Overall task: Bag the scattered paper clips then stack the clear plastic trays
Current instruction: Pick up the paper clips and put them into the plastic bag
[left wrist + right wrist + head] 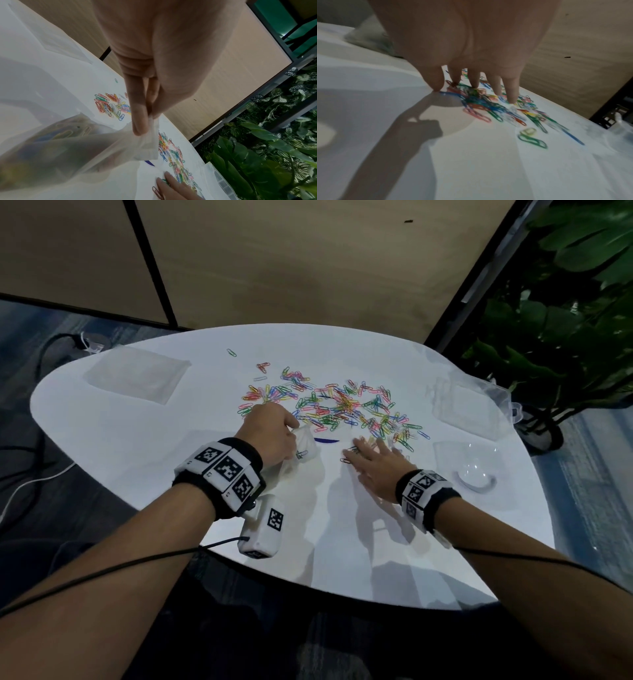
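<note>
Coloured paper clips (335, 405) (173, 152) (496, 108) lie scattered over the middle of the white table (137, 440). My left hand (270, 433) (145, 119) pinches the rim of a clear plastic bag (305, 450) (85, 146) with a few clips inside it. My right hand (370, 457) (474, 86) lies flat with straight, spread fingers pressing on the near edge of the clip pile. Clear plastic trays sit at the far left (137, 374), at the right (469, 409) and at the near right (469, 460).
A crumpled clear bag (503, 398) hangs at the table's right edge. A leafy plant (565, 320) stands to the right, beige wall panels behind. Cables (34, 474) run over the floor on the left. A dark blue mark (325, 441) shows between my hands.
</note>
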